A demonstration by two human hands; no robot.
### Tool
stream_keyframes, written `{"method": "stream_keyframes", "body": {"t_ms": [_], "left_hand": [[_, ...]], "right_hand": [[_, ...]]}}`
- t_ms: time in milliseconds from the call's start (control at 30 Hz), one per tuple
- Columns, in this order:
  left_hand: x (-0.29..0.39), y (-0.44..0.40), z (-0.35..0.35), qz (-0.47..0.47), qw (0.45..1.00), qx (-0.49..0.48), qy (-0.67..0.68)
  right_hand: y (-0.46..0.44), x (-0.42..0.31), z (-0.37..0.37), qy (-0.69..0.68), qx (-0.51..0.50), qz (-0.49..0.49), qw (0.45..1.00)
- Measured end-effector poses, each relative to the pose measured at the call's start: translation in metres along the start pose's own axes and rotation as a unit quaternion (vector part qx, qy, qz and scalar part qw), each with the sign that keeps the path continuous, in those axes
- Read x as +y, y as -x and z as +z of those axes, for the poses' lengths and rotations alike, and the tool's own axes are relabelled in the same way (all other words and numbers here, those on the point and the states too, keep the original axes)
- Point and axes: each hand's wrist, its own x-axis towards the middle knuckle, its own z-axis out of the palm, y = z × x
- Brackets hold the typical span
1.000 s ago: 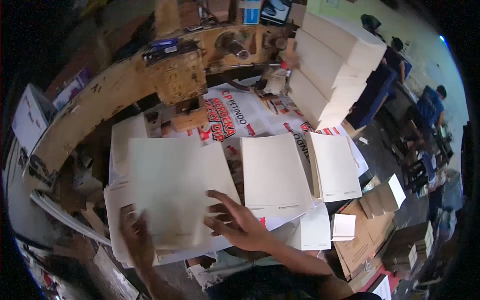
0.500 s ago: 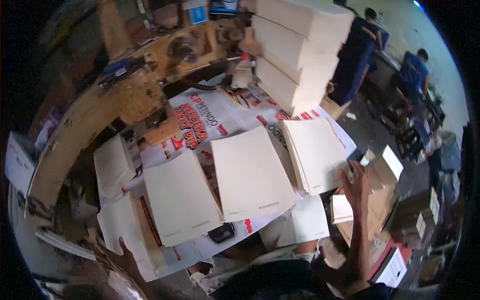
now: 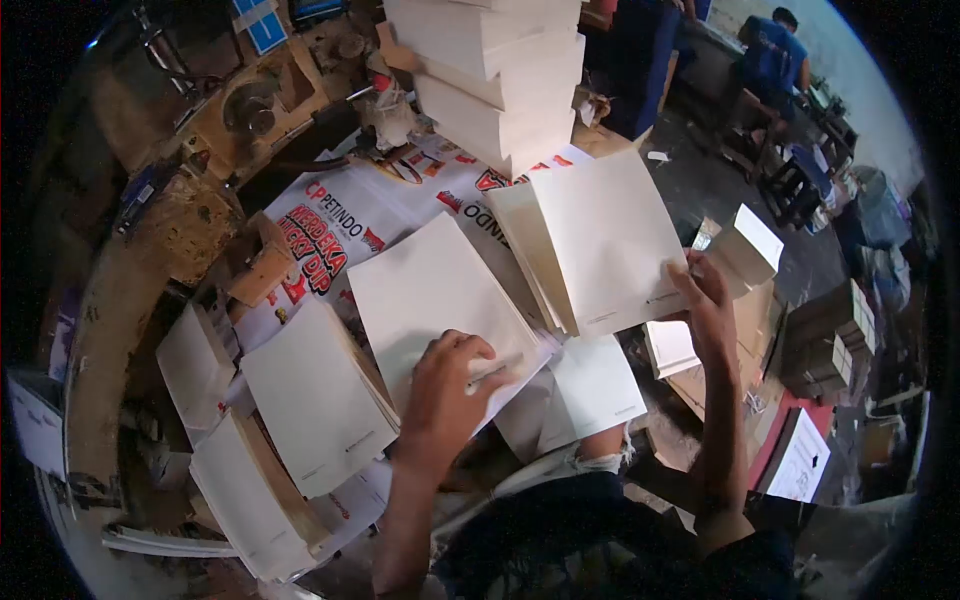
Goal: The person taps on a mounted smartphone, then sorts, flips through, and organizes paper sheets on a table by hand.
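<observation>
My right hand (image 3: pixel 708 290) pinches the right edge of a printed paper sheet (image 3: pixel 612 240). That sheet is tilted up from the right-hand paper stack (image 3: pixel 530 265), with a gap along its left side. My left hand (image 3: pixel 452 375) is over the lower part of the middle paper stack (image 3: pixel 425 275), fingers curved and thumb apart, holding nothing I can see. Further left lie another paper stack (image 3: pixel 315 390), a stack at the near left (image 3: pixel 245 495) and one at the far left (image 3: pixel 195 365). A loose sheet (image 3: pixel 595 385) rests on my lap.
Tall piles of paper blocks (image 3: pixel 490 100) stand at the back of the banner-covered table (image 3: pixel 330 210). A wooden machine frame (image 3: pixel 190 215) borders the left. Cardboard boxes (image 3: pixel 835 335) are on the floor at right. A co-worker in blue (image 3: pixel 775 60) sits farther back.
My left hand has moved right from the near-left stack to the middle stack. My right hand has raised the top sheet of the right stack. The view has shifted.
</observation>
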Motion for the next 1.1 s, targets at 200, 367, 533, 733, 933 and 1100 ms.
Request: {"method": "stream_keyframes", "body": {"t_ms": [200,367,533,733,933,1100], "left_hand": [[-0.015,0.027,-0.02,-0.129,0.925,0.186,0.306],[-0.034,0.071,-0.059,-0.079,0.889,0.299,0.338],[-0.034,0.093,-0.091,-0.123,0.986,0.112,-0.022],[-0.063,0.112,-0.1,-0.224,0.968,0.082,0.08],[-0.071,0.137,-0.099,-0.35,0.903,0.223,0.105],[-0.115,0.176,-0.081,-0.309,0.801,0.477,0.19]], "right_hand": [[0.024,-0.005,0.007,-0.068,-0.038,0.085,0.993],[0.04,-0.017,0.044,-0.081,-0.043,0.103,0.99],[0.059,-0.012,0.104,0.075,-0.158,-0.024,0.984],[0.073,-0.015,0.146,-0.049,-0.147,0.175,0.972],[0.068,-0.016,0.153,0.151,-0.287,-0.056,0.944],[0.088,-0.035,0.167,-0.076,-0.213,0.1,0.969]]}}
